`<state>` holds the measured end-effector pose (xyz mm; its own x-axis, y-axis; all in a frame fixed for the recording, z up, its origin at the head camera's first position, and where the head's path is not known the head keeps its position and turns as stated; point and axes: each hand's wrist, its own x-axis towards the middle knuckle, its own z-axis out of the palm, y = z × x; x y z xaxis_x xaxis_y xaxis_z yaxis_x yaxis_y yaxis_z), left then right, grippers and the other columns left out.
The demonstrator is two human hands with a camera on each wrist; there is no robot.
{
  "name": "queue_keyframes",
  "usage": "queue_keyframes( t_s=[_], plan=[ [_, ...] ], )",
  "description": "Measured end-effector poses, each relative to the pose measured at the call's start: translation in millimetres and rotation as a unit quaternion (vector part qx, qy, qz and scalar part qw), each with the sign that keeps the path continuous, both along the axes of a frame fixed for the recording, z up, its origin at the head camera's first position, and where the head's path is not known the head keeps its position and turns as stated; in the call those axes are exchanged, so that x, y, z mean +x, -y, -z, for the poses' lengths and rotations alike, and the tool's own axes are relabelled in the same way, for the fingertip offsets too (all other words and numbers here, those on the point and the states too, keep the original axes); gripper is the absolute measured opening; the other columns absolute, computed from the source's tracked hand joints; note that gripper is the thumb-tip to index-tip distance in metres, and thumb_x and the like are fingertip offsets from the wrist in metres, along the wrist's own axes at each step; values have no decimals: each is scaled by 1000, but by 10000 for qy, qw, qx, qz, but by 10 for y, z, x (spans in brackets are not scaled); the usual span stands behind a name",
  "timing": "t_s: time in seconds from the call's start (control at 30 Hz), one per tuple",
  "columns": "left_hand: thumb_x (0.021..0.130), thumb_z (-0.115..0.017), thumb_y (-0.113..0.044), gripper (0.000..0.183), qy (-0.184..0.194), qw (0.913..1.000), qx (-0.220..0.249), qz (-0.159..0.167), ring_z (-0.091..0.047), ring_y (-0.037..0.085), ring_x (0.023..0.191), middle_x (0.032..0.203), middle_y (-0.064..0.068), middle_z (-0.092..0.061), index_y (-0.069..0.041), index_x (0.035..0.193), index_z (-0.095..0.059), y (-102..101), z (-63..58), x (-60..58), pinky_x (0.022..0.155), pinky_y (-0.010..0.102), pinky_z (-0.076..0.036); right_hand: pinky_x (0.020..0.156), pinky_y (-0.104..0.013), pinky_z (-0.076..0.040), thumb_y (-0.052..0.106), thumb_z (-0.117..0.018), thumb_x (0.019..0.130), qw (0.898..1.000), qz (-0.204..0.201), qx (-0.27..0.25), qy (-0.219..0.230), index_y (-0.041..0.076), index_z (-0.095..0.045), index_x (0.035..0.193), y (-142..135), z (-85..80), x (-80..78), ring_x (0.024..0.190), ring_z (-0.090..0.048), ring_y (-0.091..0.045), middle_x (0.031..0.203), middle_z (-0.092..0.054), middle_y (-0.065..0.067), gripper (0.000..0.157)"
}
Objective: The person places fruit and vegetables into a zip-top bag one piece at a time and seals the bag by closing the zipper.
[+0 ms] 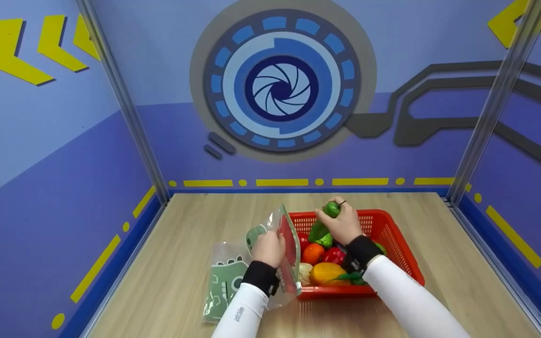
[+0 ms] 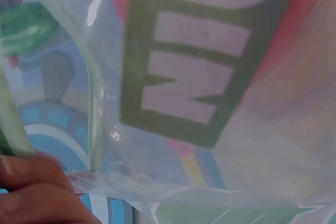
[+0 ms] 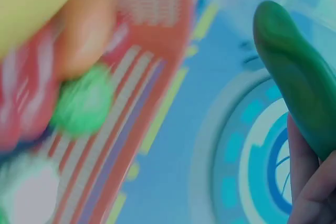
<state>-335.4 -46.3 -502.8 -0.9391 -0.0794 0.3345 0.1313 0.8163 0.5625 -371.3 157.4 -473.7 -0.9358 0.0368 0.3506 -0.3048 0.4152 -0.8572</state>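
My right hand (image 1: 343, 224) holds a long green pepper (image 3: 294, 72) by its stem end, above the near-left part of a red plastic basket (image 1: 406, 258); its rounded tip points away from the fingers. In the head view, the left hand (image 1: 269, 249) pinches a clear zip bag (image 1: 290, 244) printed in green and red. That bag stands upright at the basket's left side, its mouth facing the basket. Large letters on its film fill much of the left wrist view. Whether anything lies inside the bag I cannot tell.
Toy vegetables fill the basket, among them an orange tomato-like piece (image 1: 313, 253), a yellow one (image 1: 327, 272) and a red one (image 1: 334, 256). A second printed clear bag (image 1: 221, 286) lies flat on the wooden table (image 1: 181, 234) at left. Purple-blue panels (image 1: 172, 141) enclose the table.
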Motion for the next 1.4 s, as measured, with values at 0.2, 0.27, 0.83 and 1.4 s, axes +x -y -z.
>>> queue_keyframes(
  t_s=[0.2,0.27,0.83,1.4],
  plan=[
    [98,-65,-16,23,174,9998,-11,-98,-74,37,73,79,21,-74,0,83,-73,-8,-40,-2,63,49,-56,61,-25,-51,21,-81,89,9988,-247,-406,114,4,-63,102,323,62,70,70,-59,-15,87,-64,-13,29],
    [98,-65,-17,23,270,9995,-18,-144,-73,35,71,78,19,-74,0,85,-74,-11,-54,-3,62,48,-55,61,-26,-51,23,-81,90,9979,-336,-443,318,4,-62,102,417,122,93,71,-58,-15,87,-63,-12,29],
    [99,-61,-11,18,-336,9994,-84,8,-73,40,71,79,25,-74,1,96,-74,-25,-96,15,61,51,-57,94,-39,-51,28,-47,108,9753,-1268,104,1807,-11,-44,130,854,266,156,111,-62,-35,121,-59,-27,45],
    [101,-59,-11,20,-483,9988,-34,-58,-74,40,74,80,24,-74,0,95,-74,-16,-104,23,64,52,-57,76,-30,-57,38,-38,111,9466,-1685,-659,2668,-4,-65,127,899,254,130,84,-66,-14,112,-71,-12,52]
  ],
)
